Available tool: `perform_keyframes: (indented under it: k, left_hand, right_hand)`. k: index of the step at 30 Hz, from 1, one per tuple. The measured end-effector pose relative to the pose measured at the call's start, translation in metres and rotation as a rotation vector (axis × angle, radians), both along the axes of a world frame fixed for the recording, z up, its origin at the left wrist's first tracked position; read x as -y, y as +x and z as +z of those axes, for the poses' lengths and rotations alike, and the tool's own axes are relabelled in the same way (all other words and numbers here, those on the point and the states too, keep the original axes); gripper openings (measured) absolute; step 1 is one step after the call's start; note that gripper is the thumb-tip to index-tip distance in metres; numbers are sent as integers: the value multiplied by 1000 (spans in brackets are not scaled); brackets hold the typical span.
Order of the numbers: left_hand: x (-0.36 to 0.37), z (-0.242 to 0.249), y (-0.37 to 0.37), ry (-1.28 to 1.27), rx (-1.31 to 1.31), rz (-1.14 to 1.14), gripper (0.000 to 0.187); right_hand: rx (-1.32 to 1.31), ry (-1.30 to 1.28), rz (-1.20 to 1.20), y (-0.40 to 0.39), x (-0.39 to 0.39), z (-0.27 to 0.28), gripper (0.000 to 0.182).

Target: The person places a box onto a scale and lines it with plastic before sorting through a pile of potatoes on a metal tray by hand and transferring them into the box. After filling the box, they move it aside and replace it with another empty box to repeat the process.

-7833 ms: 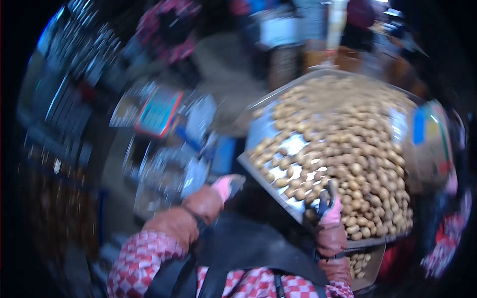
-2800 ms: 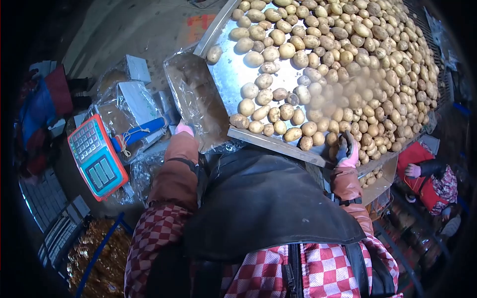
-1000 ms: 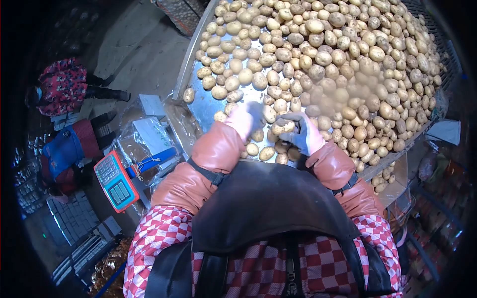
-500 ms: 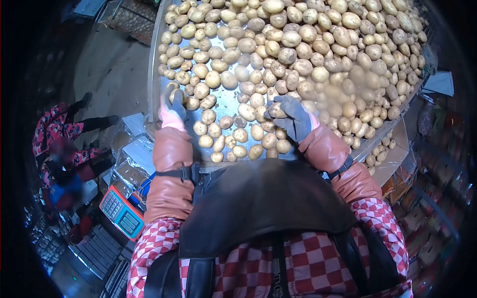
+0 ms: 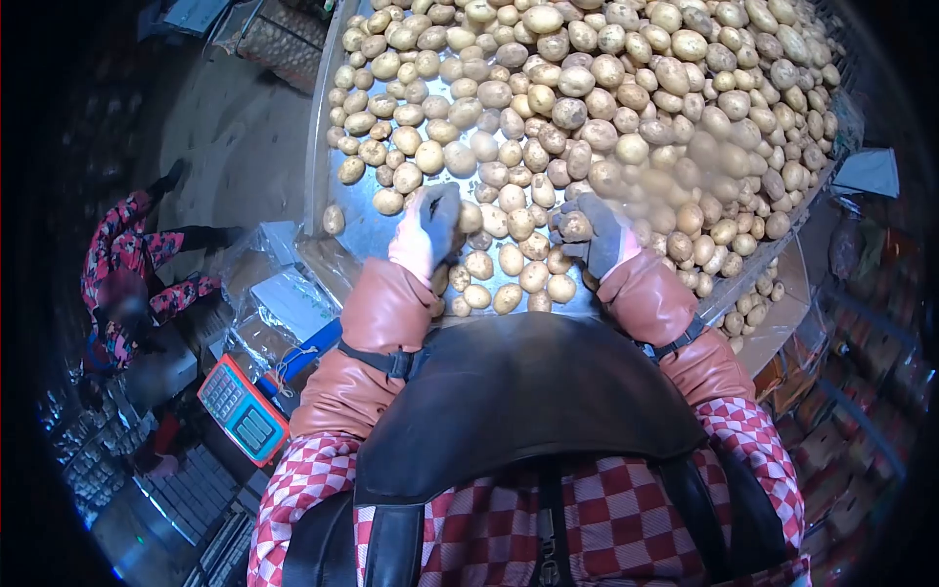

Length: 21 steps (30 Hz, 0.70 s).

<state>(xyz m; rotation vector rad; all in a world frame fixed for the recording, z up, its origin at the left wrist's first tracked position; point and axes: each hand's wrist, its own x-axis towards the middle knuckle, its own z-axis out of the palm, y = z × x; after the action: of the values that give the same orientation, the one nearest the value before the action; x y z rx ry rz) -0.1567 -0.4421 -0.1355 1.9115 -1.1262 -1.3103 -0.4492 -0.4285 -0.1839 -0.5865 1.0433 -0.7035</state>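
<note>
My left hand, in a grey-palmed glove with a pink back, stands on edge over the metal tray. Its fingers are apart and slightly bent, right beside a potato and a small cluster of others. My right hand, in the same kind of glove, has its fingers curled round a soil-marked potato. Between the two hands lie several loose potatoes. One single potato sits by the tray's left edge.
A large potato heap covers the tray's far and right side. At lower left stands an orange-framed scale display, near plastic-wrapped boxes. A cardboard box of potatoes is at the right. Another person is off to the left.
My left hand has moved right from the tray's left edge, and potatoes near it are now bunched further right. My right hand has shifted slightly right with its potato.
</note>
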Motion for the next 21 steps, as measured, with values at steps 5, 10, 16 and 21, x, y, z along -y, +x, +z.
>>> perform_keyframes:
  k: [5, 10, 16, 21]
  left_hand:
    - [-14, 52, -61, -431, 367, -733, 45]
    - [-17, 26, -73, -351, 419, -961, 47]
    - [-20, 33, -65, -217, 183, -741, 47]
    - [9, 28, -34, -199, 248, -550, 39]
  right_hand:
    - [-151, -215, 242, 22, -5, 3, 43]
    - [-523, -646, 562, 21, -6, 32, 43]
    - [74, -299, 73, -31, 6, 8, 32]
    - [625, -344, -510, -118, 45, 112, 68]
